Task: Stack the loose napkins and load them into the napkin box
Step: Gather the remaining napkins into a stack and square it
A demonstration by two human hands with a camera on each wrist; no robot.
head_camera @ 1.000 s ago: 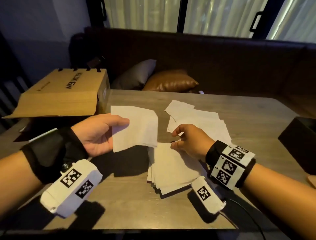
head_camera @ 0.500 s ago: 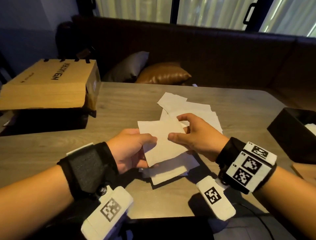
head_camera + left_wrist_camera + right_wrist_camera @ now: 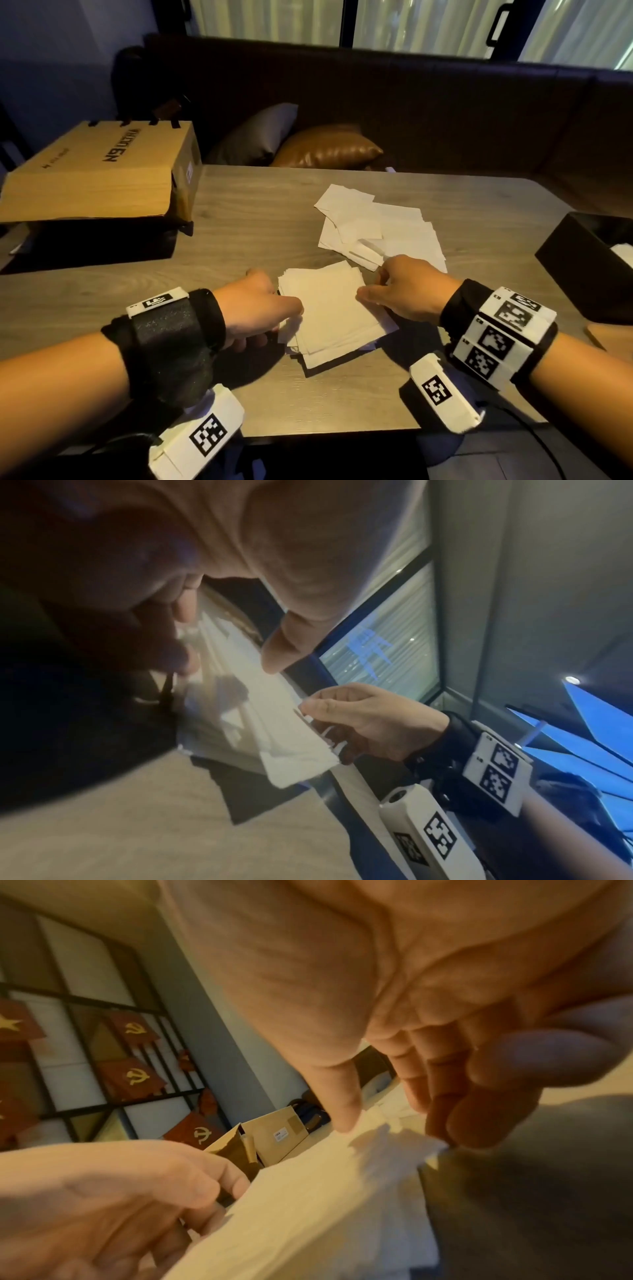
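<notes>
A: What is different from a second ago?

B: The single napkin that the left hand [image 3: 253,308] held up in the air is now down on the stack [image 3: 329,311]. A second ago it was lifted clear of the pile; half a second ago both hands were lowering it; now it lies on top.

A: And the hands themselves?

B: Both sit at the stack's edges. The left hand curls its thumb over the left edge with fingers under it, pinching the pile. The right hand [image 3: 407,291] has its fingertips [image 3: 346,1121] touching the right edge; whether it pinches the paper or only presses it, I cannot tell.

A: So what does that mean for the job?

B: I judge one more napkin is gathered, and the hands are squaring the pile, which looks ragged at its near corner. Much remains: the loose napkins [image 3: 376,229] are spread on the desk [image 3: 257,212] just beyond the stack.

A: And the napkin box [image 3: 582,260]?

B: At the desk's right edge, well apart from the stack. Something pale shows inside it, too little to identify. The stack has not yet gone in.
</notes>
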